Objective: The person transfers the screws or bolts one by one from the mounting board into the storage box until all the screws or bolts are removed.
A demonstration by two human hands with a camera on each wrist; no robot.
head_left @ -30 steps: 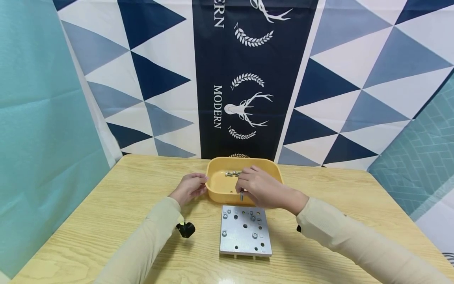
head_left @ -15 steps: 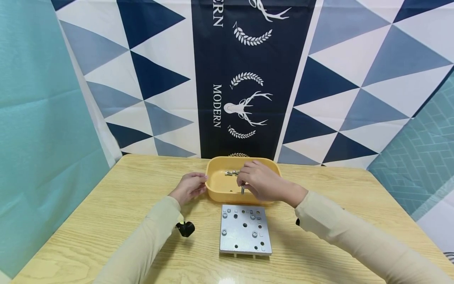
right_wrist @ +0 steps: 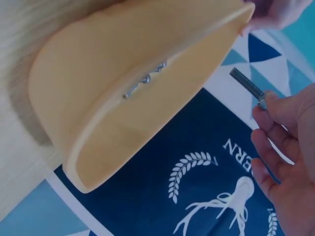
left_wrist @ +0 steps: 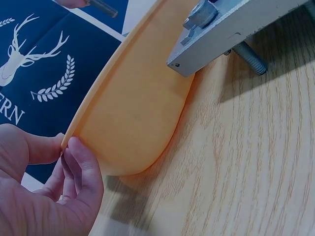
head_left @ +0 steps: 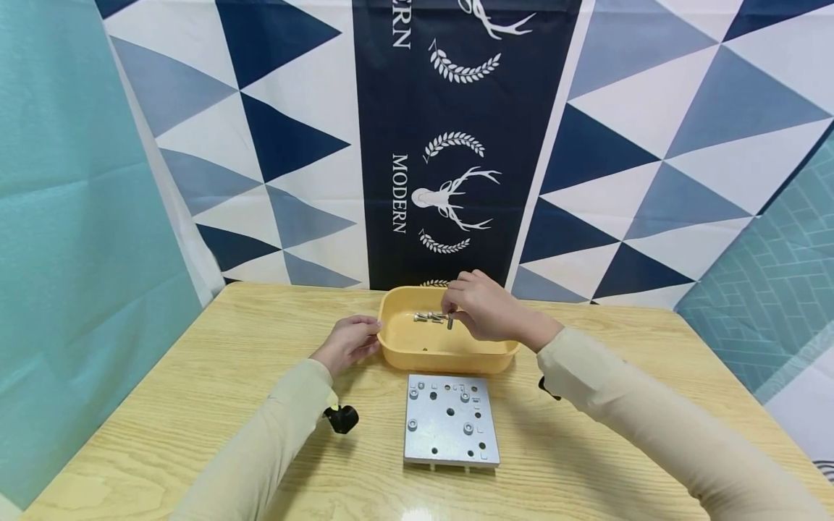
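Observation:
With thumb and fingers my left hand (head_left: 350, 343) pinches the left rim of a yellow plastic bin (head_left: 417, 359); the left wrist view shows the bin's wall (left_wrist: 133, 108) between them. Above the bin, my right hand (head_left: 485, 310) holds a bolt (head_left: 450, 322) by its head, between thumb and index finger. In the right wrist view the bolt's threaded shank (right_wrist: 246, 82) points away from the fingertips. Several more bolts (right_wrist: 145, 79) lie inside the bin. In front of it sits a silver metal plate (head_left: 449, 434) with holes and several bolts standing in it.
The wooden table (head_left: 260, 347) carries the bin and the plate. Behind it hangs a patterned cloth (head_left: 449, 145) close to the bin's far side. Under the plate a bolt shank (left_wrist: 250, 58) sticks out. A black wrist device (head_left: 342, 419) hangs by the left sleeve.
My right hand has moved up and away, from the bin's front edge to above its inside, keeping the bolt. The left hand stays on the rim.

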